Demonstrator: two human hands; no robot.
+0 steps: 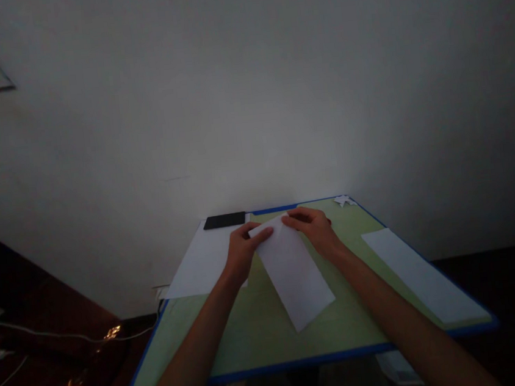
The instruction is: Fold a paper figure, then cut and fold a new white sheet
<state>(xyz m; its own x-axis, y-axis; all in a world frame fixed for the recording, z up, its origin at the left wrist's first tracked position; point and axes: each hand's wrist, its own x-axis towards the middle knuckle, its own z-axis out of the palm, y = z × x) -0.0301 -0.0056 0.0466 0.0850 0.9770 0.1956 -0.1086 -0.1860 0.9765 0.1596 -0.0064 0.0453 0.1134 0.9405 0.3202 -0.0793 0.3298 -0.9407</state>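
A narrow white sheet of paper (296,278) is held up over the green tabletop, tilted, its lower end pointing toward me. My left hand (243,243) pinches its upper left edge, thumb on top and fingers behind. At the upper right corner, my right hand (311,227) grips the same sheet between thumb and fingers. A faint crease or folded corner shows between the two thumbs, though the dim light blurs it. The fingers behind the paper are hidden.
The blue-edged green table (249,335) stands against a wall. White paper (200,260) lies at left, with a flat black object (224,220) at its far edge. A paper strip (420,274) lies at right; a small folded paper piece (343,200) is in the far corner. Cables (70,335) hang left.
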